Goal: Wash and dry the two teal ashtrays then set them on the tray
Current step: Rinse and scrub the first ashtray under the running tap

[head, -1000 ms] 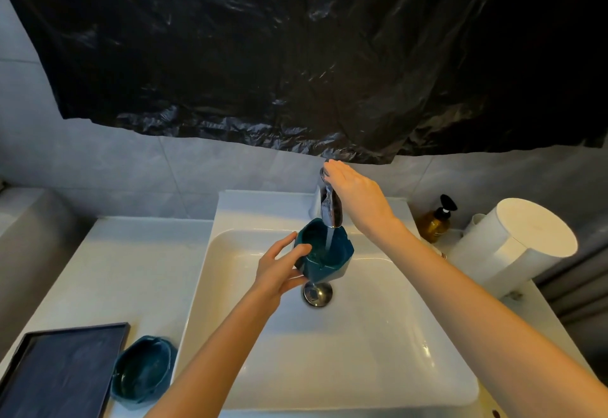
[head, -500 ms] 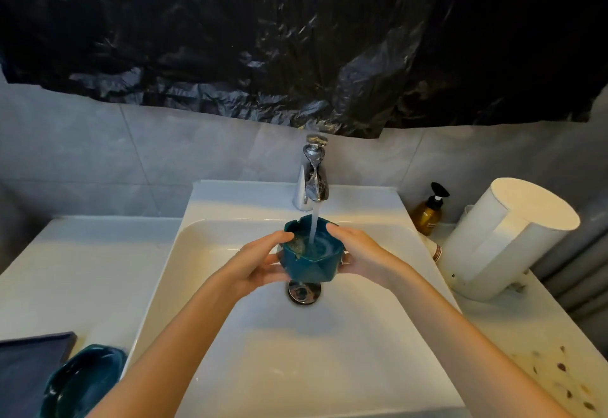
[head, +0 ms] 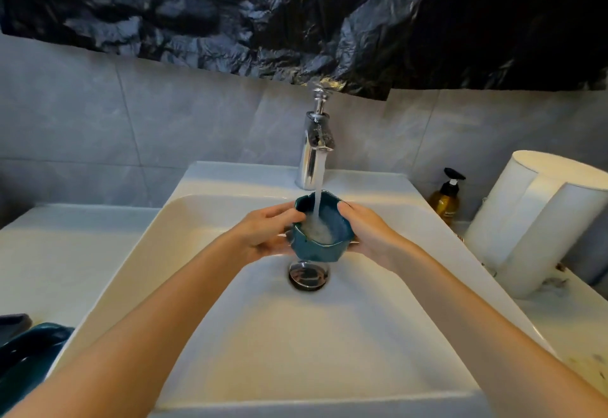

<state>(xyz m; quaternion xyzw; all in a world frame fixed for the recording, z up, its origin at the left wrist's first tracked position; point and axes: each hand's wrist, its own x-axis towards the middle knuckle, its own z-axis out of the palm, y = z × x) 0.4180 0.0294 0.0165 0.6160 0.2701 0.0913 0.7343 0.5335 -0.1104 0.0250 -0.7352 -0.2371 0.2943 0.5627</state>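
A teal ashtray (head: 316, 246) sits between both my hands over the white sink (head: 230, 319), right under the chrome tap (head: 316, 151). Running water falls into its bowl and foams there. My left hand (head: 263, 236) grips its left side, thumb on the rim. My right hand (head: 368, 233) grips the right side, thumb over the rim. The second teal ashtray (head: 29, 352) lies on the counter at the lower left edge, partly cut off. A corner of the dark tray (head: 13, 320) shows just behind it.
The sink drain (head: 308, 276) lies below the held ashtray. An amber pump bottle (head: 446, 197) and a white cylindrical container (head: 539, 220) stand on the right counter. Black plastic sheet covers the wall above the grey tiles. White counter (head: 65, 246) extends left.
My right hand left the tap handle and came down to grip the ashtray's right side. Water now runs harder into the bowl. The camera view shifted right, pushing the tray mostly out of view.
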